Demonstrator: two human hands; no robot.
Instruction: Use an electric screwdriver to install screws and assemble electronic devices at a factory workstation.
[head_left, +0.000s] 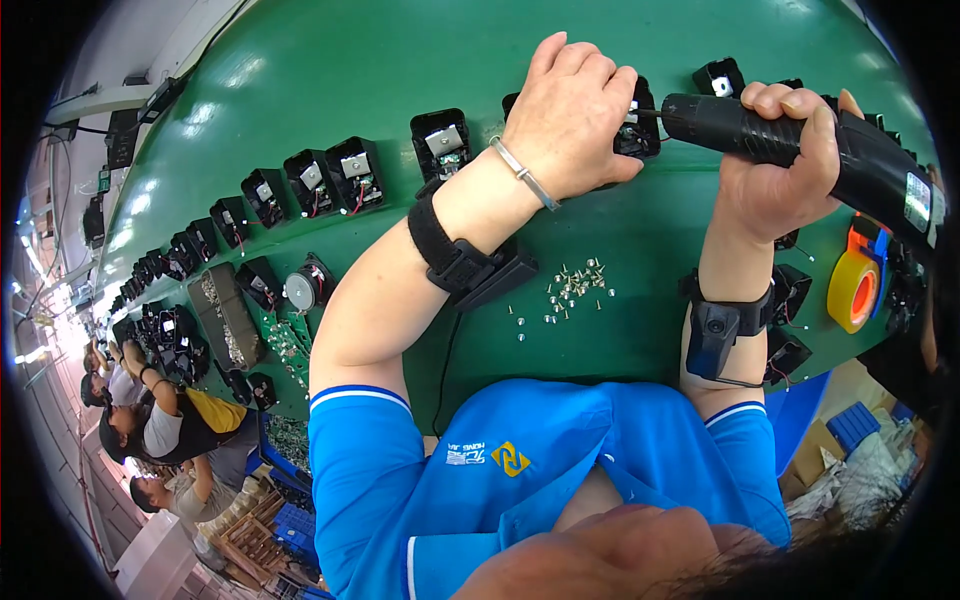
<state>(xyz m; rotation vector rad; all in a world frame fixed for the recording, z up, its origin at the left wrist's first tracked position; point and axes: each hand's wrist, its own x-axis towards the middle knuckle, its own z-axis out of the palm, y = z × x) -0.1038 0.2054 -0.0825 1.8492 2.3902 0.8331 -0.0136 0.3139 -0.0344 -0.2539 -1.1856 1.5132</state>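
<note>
My right hand (785, 150) is wrapped around a black electric screwdriver (735, 125), held nearly level. Its thin bit points left into an open black plastic housing (648, 140). Across that housing's left side lies my left hand (575, 120), with curled fingers at the far side and thumb at the near side, steadying it; the palm hides part of the housing. Nearer to me, a scatter of small screws (578, 285) lies on the green table (600, 345).
A row of black housings (355, 175) with metal plates and red wires curves away left. Beside it are a round speaker (300, 290), a long tray of small parts (225, 315) and green circuit boards (287, 350). Yellow tape on a dispenser (853, 292) stands right. Co-workers (150, 420) sit far left.
</note>
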